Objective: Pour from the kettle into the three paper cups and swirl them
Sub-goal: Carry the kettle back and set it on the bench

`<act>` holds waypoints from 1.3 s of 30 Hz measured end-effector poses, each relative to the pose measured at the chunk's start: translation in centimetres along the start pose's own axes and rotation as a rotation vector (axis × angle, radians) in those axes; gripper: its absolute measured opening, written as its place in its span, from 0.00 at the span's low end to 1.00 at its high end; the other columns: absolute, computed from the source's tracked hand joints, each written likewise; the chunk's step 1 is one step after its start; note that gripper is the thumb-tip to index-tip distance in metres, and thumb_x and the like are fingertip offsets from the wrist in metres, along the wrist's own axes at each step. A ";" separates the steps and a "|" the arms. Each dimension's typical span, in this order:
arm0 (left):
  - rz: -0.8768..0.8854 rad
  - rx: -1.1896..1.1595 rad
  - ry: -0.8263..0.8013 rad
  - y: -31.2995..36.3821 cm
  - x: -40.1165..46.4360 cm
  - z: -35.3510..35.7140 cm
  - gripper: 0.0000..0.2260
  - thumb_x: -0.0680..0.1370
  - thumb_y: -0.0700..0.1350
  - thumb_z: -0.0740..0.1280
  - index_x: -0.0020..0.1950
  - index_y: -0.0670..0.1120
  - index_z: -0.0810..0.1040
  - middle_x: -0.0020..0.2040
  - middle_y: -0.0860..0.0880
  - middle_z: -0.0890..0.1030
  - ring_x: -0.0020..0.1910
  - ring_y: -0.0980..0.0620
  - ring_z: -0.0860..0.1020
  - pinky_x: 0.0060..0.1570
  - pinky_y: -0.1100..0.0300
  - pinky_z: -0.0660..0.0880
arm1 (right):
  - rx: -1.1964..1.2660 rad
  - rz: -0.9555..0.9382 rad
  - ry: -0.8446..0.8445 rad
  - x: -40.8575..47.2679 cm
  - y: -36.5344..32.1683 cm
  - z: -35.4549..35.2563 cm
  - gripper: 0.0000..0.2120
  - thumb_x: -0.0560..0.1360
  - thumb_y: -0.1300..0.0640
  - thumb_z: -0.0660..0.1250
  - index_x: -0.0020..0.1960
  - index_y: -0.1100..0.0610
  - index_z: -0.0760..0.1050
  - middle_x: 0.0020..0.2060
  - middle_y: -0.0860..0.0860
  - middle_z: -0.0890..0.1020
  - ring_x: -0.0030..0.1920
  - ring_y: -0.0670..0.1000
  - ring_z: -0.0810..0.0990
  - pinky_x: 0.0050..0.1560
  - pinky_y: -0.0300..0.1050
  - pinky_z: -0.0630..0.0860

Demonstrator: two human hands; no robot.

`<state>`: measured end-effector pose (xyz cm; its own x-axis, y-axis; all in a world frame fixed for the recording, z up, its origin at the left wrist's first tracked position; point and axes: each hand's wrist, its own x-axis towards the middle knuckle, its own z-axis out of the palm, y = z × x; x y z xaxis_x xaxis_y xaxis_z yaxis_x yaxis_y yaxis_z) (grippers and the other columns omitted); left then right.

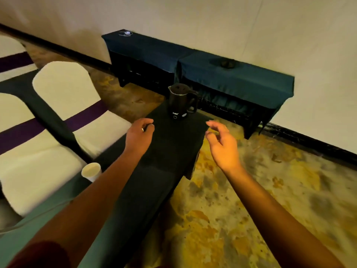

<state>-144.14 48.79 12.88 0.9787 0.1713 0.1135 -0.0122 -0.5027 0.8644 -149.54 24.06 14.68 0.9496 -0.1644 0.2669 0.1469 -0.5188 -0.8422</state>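
Note:
A black electric kettle (181, 101) stands upright on the far end of a narrow table draped in black cloth (170, 151), handle turned to the right. One white paper cup (91, 171) stands at the table's left side, partly hidden behind my left forearm. My left hand (139, 135) hovers over the table in front of the kettle with its fingers curled and a ring showing; nothing is visibly in it. My right hand (222, 144) floats beside the table's right edge, fingers apart and empty. No other cups are in view.
White chair covers with purple bands (63, 105) stand close on the left. Two low tables in dark blue cloth (237, 80) line the wall behind the kettle. Patterned carpet (241, 200) lies to the right of the table.

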 end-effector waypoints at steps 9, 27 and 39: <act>0.027 -0.046 -0.108 1.7 7.9 7.5 0.13 0.82 0.44 0.63 0.65 0.48 0.77 0.62 0.50 0.78 0.47 0.63 0.74 0.45 0.71 0.67 | 0.041 0.080 0.070 6.7 5.4 -1.5 0.15 0.80 0.57 0.65 0.66 0.54 0.76 0.63 0.52 0.79 0.51 0.45 0.83 0.49 0.40 0.79; -0.157 -0.214 -0.208 0.7 27.6 15.0 0.11 0.83 0.44 0.61 0.63 0.49 0.79 0.54 0.48 0.81 0.40 0.53 0.76 0.38 0.61 0.71 | -0.034 0.217 0.039 25.3 12.0 0.5 0.15 0.81 0.59 0.66 0.67 0.56 0.75 0.59 0.48 0.79 0.47 0.33 0.78 0.48 0.26 0.73; -0.229 -0.079 0.124 2.3 33.8 20.3 0.11 0.81 0.46 0.61 0.57 0.51 0.82 0.48 0.49 0.83 0.45 0.48 0.79 0.47 0.51 0.77 | 0.017 0.212 -0.136 36.1 19.8 -0.3 0.14 0.80 0.56 0.68 0.64 0.57 0.77 0.56 0.51 0.82 0.54 0.45 0.79 0.52 0.38 0.72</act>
<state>-106.96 36.18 8.77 0.9252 0.3780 -0.0346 0.1861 -0.3724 0.9092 -112.40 7.55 7.79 0.9880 -0.1535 0.0187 -0.0563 -0.4699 -0.8809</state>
